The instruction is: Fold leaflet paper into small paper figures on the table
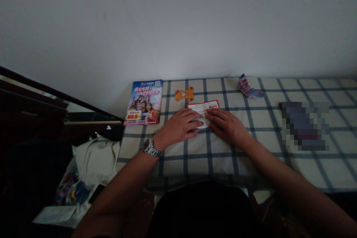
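A small white leaflet with a red border (203, 105) lies on the checked cloth in front of me, partly hidden under my fingers. It looks folded, though my hands cover the crease. From the left, my left hand (182, 124) rests across it, palm down, fingers stretched out and a little apart. My right hand (227, 124) is closed on the leaflet's right side, fingertips bent and pressed together near its middle. The two hands almost meet over the paper. Just beyond them lies a flat orange bear cutout (184, 94).
Blue and pink printed flyers (144, 102) lie at the table's left end. A crumpled piece of printed paper (248, 88) is near the wall (178, 26). To the right is a dark, blurred-out object (302, 124). White bags (96, 156) sit below, left of the table.
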Demonstrator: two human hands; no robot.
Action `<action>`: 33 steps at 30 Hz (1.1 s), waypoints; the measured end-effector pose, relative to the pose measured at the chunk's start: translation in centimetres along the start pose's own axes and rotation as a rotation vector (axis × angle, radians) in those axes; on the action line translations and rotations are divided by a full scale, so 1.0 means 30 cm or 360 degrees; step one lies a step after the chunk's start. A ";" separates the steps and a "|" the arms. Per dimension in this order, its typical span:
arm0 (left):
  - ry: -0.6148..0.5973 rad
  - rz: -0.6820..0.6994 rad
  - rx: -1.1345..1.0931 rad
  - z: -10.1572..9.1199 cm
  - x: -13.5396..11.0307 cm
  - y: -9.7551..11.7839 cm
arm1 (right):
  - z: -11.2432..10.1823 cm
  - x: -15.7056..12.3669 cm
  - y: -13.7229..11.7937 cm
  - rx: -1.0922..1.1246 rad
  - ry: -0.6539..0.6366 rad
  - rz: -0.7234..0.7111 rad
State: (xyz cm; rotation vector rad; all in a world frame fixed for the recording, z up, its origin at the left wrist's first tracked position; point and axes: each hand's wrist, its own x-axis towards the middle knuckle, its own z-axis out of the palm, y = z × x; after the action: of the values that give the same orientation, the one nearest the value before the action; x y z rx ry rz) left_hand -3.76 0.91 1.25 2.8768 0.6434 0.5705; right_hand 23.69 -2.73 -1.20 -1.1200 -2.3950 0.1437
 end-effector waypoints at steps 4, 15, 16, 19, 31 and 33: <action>-0.0023 -0.0002 0.0026 0.009 0.000 -0.001 | -0.003 -0.001 -0.002 -0.0001 -0.0015 -0.0003; 0.0071 -0.0328 -0.0112 0.034 0.031 0.001 | -0.013 -0.004 0.008 0.0087 -0.0036 -0.0066; 0.0089 -0.0376 -0.0136 0.035 0.036 0.002 | -0.013 -0.005 0.008 0.0101 -0.0024 -0.0063; 0.0141 -0.0486 -0.0205 0.040 0.052 0.004 | -0.009 -0.008 0.010 0.0141 0.0008 -0.0074; 0.0128 -0.0715 -0.0416 0.061 0.123 -0.017 | -0.010 -0.016 0.022 0.0155 -0.0039 -0.0148; 0.0118 -0.0728 -0.0423 0.063 0.131 -0.021 | -0.015 -0.017 0.022 0.0151 -0.0049 -0.0168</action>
State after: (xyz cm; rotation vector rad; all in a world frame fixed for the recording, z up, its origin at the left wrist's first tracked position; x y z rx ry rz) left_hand 0.02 3.08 0.68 2.3626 1.1011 0.6338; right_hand 24.64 -2.73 -1.19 -0.9530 -2.4413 0.2378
